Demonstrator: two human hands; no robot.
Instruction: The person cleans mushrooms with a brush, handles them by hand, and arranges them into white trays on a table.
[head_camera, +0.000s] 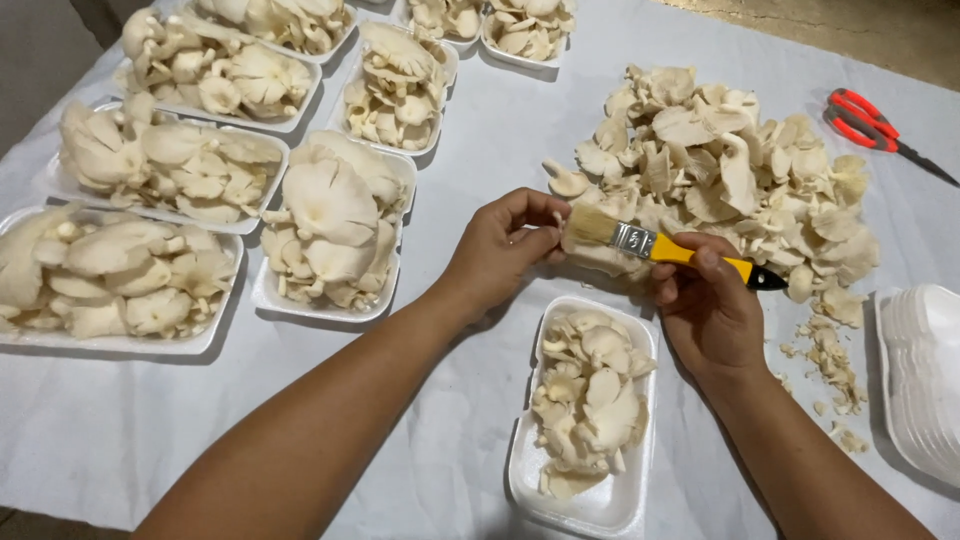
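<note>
At the centre of the frame, the right hand (712, 312) has its fingers closed around the yellow handle of a paintbrush (665, 247), whose pale bristles point left and touch a mushroom (600, 258) that the left hand (500, 250) pinches between curled fingers and thumb. Just below the hands a white foam tray (590, 500) partly filled with oyster mushrooms rests on the white-covered table (470, 160), while a loose heap of mushrooms (720, 170) lies to the upper right. Filled trays (335, 225) crowd the upper left, red-handled scissors (872, 122) lie at the upper right, and a stack of empty trays (925, 370) sits at the right edge.
</note>
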